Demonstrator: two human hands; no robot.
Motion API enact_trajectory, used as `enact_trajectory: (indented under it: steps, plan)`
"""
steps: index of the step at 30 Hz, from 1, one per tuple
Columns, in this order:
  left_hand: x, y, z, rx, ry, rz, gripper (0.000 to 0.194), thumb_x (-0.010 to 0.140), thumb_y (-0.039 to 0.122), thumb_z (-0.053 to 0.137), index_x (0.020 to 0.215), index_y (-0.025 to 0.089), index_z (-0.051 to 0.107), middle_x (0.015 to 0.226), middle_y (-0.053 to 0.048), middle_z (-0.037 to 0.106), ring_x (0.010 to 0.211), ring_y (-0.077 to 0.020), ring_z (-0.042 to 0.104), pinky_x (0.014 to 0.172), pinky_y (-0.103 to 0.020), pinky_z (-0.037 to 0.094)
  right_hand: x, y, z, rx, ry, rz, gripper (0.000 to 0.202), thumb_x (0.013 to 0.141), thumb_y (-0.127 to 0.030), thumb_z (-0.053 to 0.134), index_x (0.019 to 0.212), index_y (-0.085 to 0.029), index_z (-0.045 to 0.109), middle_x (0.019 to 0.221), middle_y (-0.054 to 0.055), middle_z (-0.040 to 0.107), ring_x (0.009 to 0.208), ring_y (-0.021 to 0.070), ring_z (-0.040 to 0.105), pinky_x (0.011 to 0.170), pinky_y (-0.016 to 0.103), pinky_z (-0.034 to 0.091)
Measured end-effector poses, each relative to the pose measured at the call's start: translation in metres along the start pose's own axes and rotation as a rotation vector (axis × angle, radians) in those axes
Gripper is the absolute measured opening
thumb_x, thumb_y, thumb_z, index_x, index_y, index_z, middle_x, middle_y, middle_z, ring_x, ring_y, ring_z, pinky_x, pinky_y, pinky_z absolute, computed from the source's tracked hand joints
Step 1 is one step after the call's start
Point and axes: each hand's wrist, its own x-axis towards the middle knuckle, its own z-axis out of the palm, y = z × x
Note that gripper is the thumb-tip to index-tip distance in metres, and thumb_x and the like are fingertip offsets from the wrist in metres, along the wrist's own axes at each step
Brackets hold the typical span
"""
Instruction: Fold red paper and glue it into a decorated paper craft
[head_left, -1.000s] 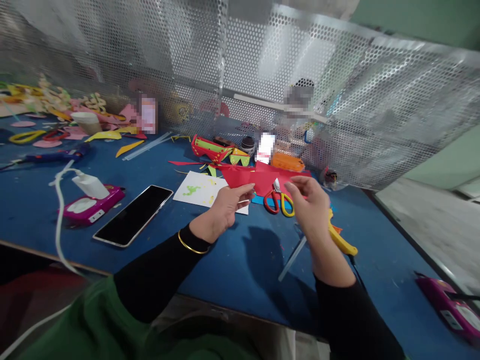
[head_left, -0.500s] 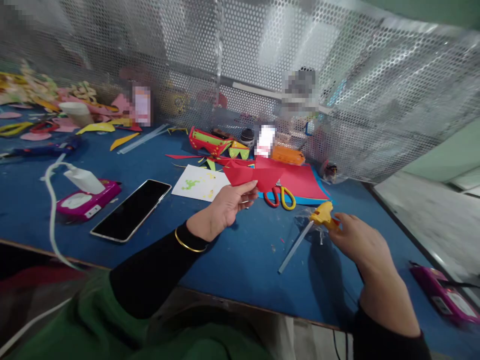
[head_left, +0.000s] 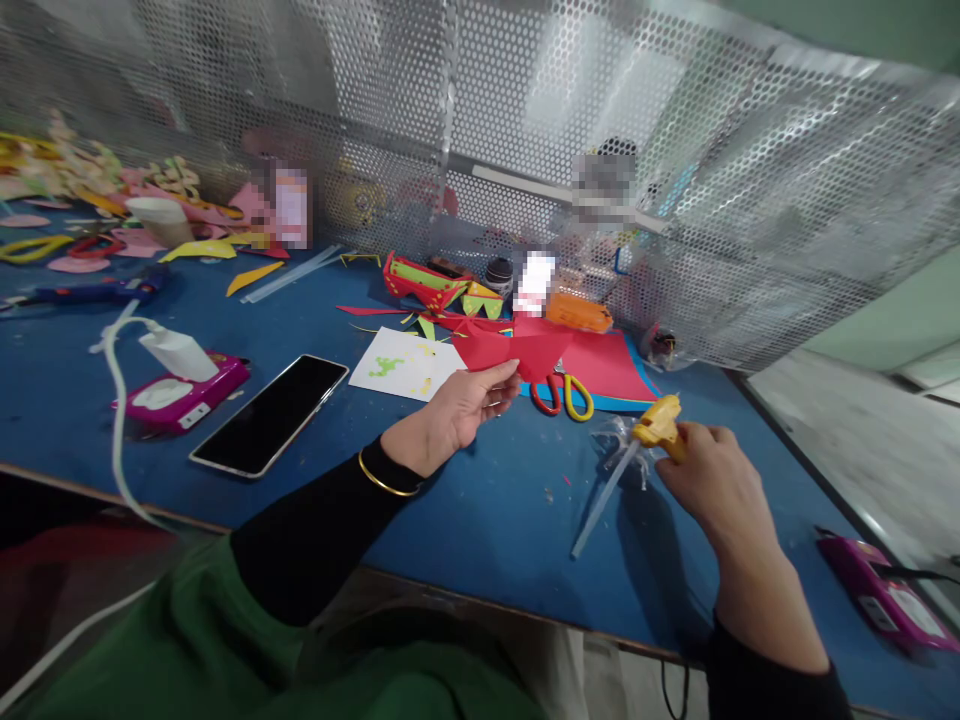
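Between the thumb and fingers of my left hand (head_left: pixel 465 405) is a cut piece of red paper (head_left: pixel 517 350). My right hand (head_left: pixel 709 475) is wrapped round the handle of a yellow glue gun (head_left: pixel 658 424), with a long clear glue stick (head_left: pixel 602 508) jutting from its back end. Just beyond my left hand lie scissors (head_left: pixel 577 398) with one red and one yellow handle, on red and blue sheets (head_left: pixel 607 365). A white card (head_left: pixel 401 365) with green and yellow marks lies to the left of the red piece.
A black phone (head_left: pixel 271 415) and a magenta power socket (head_left: pixel 187 395) with a white plug and cable stand left. Red and green paper glasses (head_left: pixel 420 283) and an orange case (head_left: pixel 579 312) sit by the perforated metal screen (head_left: pixel 517 110). Another magenta socket (head_left: pixel 885 590) is at right.
My right hand has closed round the glue gun's handle and lifted it slightly up and to the right, its glue stick moving along. My left hand still holds the red paper.
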Motion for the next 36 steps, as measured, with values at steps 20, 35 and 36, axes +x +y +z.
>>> enact_trajectory:
  steps: [20,35,36]
  plan:
    - [0.001,0.003,0.003,-0.094,0.047,0.028,0.02,0.084,0.023,0.081,0.07,0.012,0.072,0.067,-0.003,0.069,0.063,-0.01,0.064,0.061,-0.023,0.045,-0.019,-0.085,-0.03,1.541,-0.044,-0.376,0.033,0.096,-0.05,0.061,0.098,-0.02,0.073,0.087,0.008,0.078,0.07,0.0215,0.075,0.061,0.034,0.064]
    - [0.004,-0.007,0.001,-0.036,-0.044,0.061,0.023,0.072,0.029,0.091,0.071,0.013,0.074,0.07,-0.001,0.07,0.066,-0.0102,0.063,0.067,-0.024,0.046,-0.025,-0.083,-0.02,1.356,-0.122,-0.37,0.043,0.093,-0.06,0.058,0.084,-0.02,0.073,0.07,0.007,0.073,0.059,0.0195,0.068,0.049,0.029,0.053]
    - [0.003,-0.007,0.001,-0.037,-0.046,0.057,0.023,0.072,0.029,0.091,0.072,0.013,0.075,0.071,-0.002,0.07,0.066,-0.0105,0.063,0.067,-0.024,0.046,-0.025,-0.084,-0.02,1.349,-0.119,-0.363,0.044,0.093,-0.061,0.058,0.084,-0.02,0.073,0.068,0.007,0.072,0.058,0.0194,0.068,0.048,0.028,0.052]
